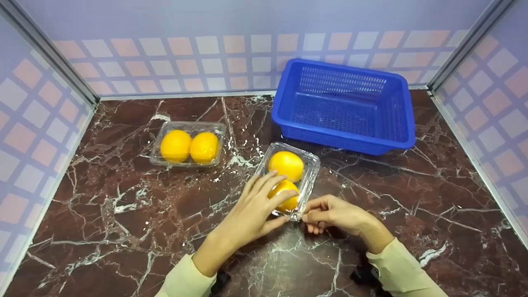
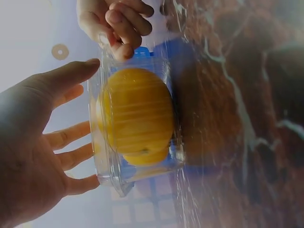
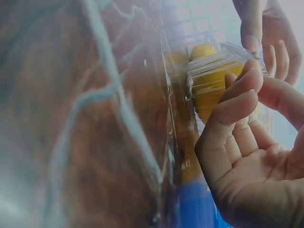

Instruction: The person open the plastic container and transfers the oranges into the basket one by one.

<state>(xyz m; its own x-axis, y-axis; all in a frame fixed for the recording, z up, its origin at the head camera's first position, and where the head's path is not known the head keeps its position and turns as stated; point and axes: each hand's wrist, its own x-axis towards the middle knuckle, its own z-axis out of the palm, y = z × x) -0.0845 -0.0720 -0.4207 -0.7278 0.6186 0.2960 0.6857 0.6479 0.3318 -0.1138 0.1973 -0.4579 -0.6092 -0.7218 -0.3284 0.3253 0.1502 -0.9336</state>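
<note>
A clear plastic clamshell box holding two oranges lies at a slant on the table, in front of the blue basket. My left hand rests over its near end, fingers spread and fairly straight across the lid, thumb by the near edge. At the near right corner my right hand pinches the box's rim between thumb and forefinger. In the right wrist view that thumb and forefinger meet at the plastic edge. The left wrist view shows the box's side, and the left fingers against its lid.
A second clear box with two oranges stands on the left. At the back right is a blue perforated basket with nothing in it. Tiled panels border the dark marbled tabletop at the back and sides.
</note>
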